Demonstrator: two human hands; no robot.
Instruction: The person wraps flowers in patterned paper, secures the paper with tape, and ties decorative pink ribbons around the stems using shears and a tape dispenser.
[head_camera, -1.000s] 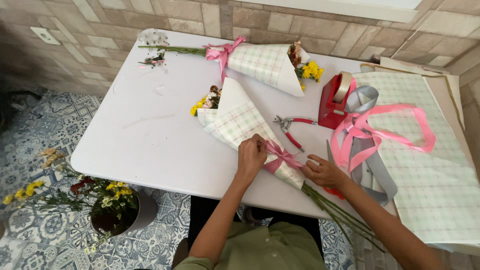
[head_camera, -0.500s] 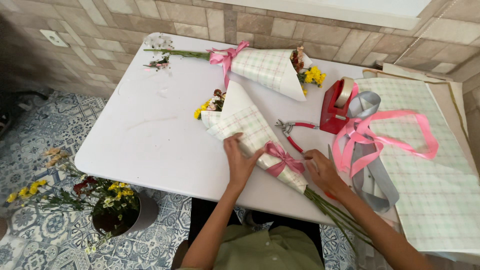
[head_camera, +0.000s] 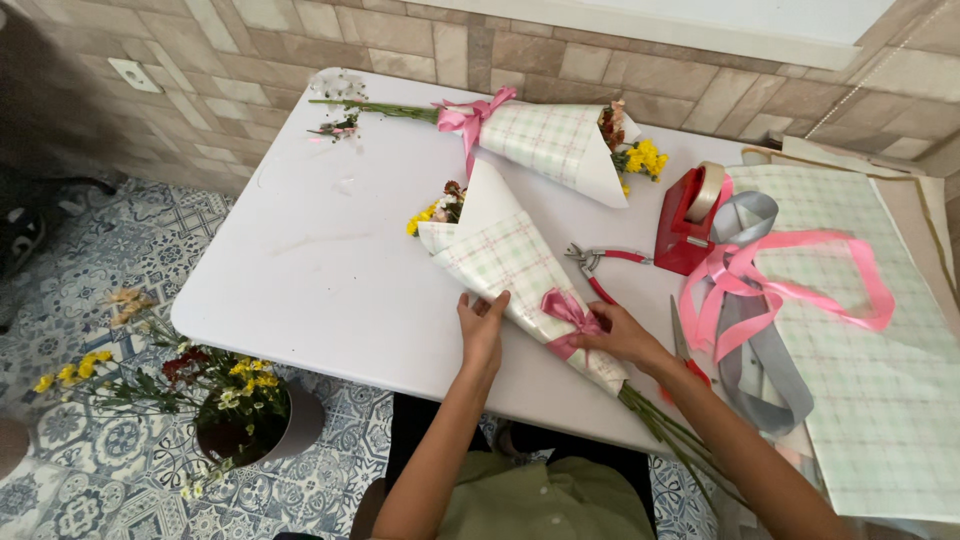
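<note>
I steadied the wrapped bouquet (head_camera: 520, 285), lying near the white table (head_camera: 320, 260) edge, with my left hand (head_camera: 483, 325) flat and unclenched on its paper, so my right hand (head_camera: 618, 335) could pinch the pink bow (head_camera: 567, 312).

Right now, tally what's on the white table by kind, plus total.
Wrapped bouquets: 2, one under both hands, one at the far edge
Pliers, red-handled: 1
Tape dispenser, red: 1
Scissors: 1
Loose ribbon: 2, pink, grey
Total: 7
</note>
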